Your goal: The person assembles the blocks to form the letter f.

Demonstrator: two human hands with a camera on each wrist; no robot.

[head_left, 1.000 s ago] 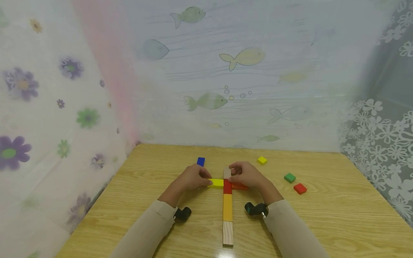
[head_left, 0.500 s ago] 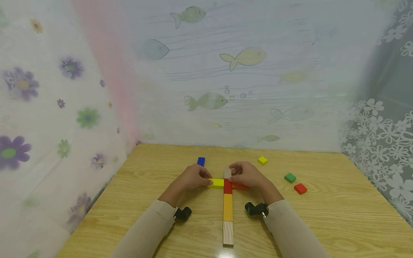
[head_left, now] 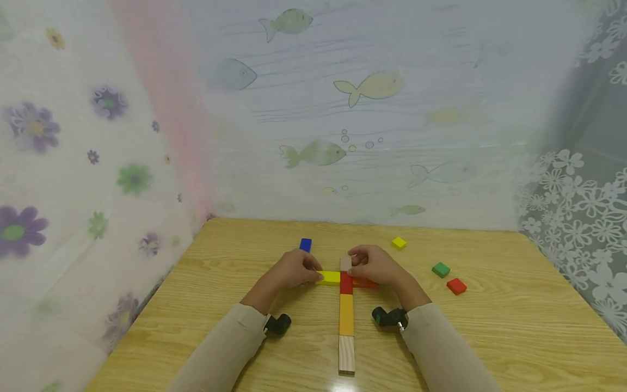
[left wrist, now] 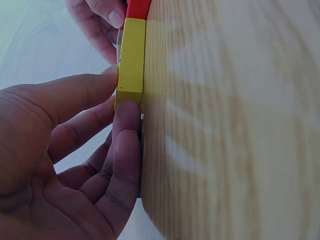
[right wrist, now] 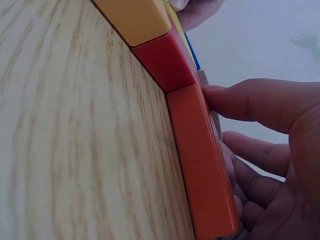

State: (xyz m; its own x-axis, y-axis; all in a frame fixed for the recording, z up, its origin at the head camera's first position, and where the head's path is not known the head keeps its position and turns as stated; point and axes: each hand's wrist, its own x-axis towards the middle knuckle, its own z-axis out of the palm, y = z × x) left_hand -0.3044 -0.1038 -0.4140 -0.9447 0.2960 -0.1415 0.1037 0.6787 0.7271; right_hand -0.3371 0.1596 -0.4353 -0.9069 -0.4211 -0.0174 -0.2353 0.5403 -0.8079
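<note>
Several wooden blocks lie in a cross on the table. My left hand (head_left: 295, 269) pinches the outer end of the yellow block (left wrist: 132, 57), which forms the left arm; its inner end meets the dark red block (head_left: 346, 283) in the middle. At the far tip is a plain wood block (head_left: 345, 262). My right hand (head_left: 376, 265) holds that plain block, thumb at its near corner by the red one and forefinger toward its far end. The other right fingers curl behind the orange-red block (right wrist: 202, 160), the right arm, partly covering it in the head view.
Nearer me, the stem continues with an orange-yellow block (head_left: 346, 314) and another plain wood block (head_left: 346, 354). A blue block (head_left: 306, 245) sits beyond the left hand. To the right lie small yellow (head_left: 399, 243), green (head_left: 441, 269) and red blocks (head_left: 456, 286).
</note>
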